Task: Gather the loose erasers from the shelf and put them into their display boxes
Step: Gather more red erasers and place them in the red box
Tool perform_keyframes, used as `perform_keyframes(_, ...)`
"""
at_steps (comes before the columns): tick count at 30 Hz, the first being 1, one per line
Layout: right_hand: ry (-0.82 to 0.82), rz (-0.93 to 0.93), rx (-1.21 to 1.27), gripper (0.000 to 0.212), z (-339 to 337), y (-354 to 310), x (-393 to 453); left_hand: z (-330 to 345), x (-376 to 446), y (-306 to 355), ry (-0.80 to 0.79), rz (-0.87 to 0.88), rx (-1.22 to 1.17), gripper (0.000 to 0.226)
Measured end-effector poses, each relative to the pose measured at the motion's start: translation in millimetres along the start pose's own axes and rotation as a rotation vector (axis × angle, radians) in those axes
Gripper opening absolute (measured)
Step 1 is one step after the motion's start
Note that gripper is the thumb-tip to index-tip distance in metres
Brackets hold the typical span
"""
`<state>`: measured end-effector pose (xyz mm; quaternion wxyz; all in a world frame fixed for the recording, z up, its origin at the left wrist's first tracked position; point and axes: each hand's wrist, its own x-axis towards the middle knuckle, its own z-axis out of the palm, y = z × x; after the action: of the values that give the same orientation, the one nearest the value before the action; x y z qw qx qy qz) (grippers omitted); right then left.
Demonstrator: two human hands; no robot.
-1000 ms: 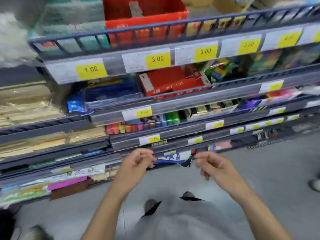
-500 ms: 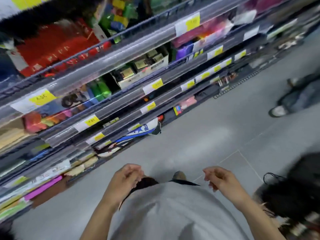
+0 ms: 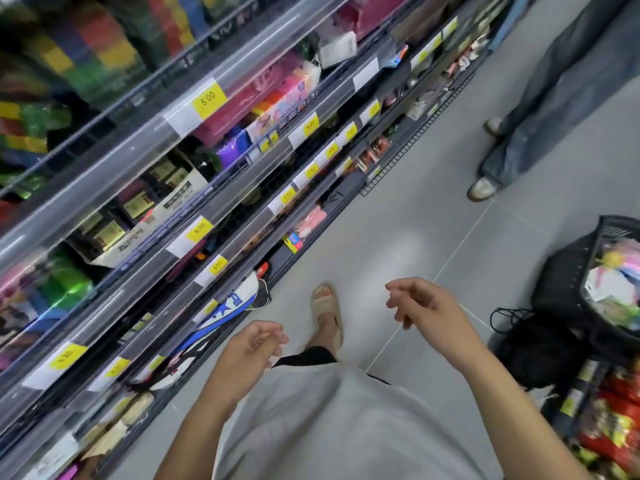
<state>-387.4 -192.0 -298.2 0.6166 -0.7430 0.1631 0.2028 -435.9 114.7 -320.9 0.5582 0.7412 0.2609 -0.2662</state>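
Note:
My left hand (image 3: 252,348) hangs in front of my waist with its fingers loosely curled and nothing in it. My right hand (image 3: 426,306) floats over the grey floor, fingers apart, also holding nothing. Both hands are well clear of the shelves (image 3: 194,188) that run along the left, with yellow price tags on their rails. Pink and purple packs (image 3: 277,95) and a white display box (image 3: 156,216) of small dark boxed items sit on the middle tiers. I cannot pick out loose erasers; the shelf contents are blurred.
A black basket (image 3: 595,282) full of mixed goods stands on the floor at the right, above a low rack of red packets (image 3: 620,420). Another person's legs in jeans (image 3: 540,98) stand at the upper right. My sandalled foot (image 3: 327,313) is on the grey tiles.
The view has swung right and down, away from the shelf front toward the aisle floor. Both hands have pulled back from the low shelf rail and now hang free in front of my body.

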Motion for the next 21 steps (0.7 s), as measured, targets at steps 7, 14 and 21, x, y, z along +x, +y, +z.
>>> perform_keyframes(7, 0.152, 0.150, 0.021, 0.014, -50.3, -5.8, 48.3, 33.3, 94.5, 92.1, -0.112, 0.042, 0.038, 0.013)
perform_keyframes(14, 0.245, 0.243, 0.063, 0.015, -100.5, -26.0, 90.6, 60.4, 181.5, 204.8, -0.205, 0.118, 0.072, 0.011)
perform_keyframes(21, 0.222, 0.219, 0.081, 0.016, -150.3, -52.5, 172.3, 88.8, 224.1, 284.0, -0.148, 0.157, 0.072, 0.014)
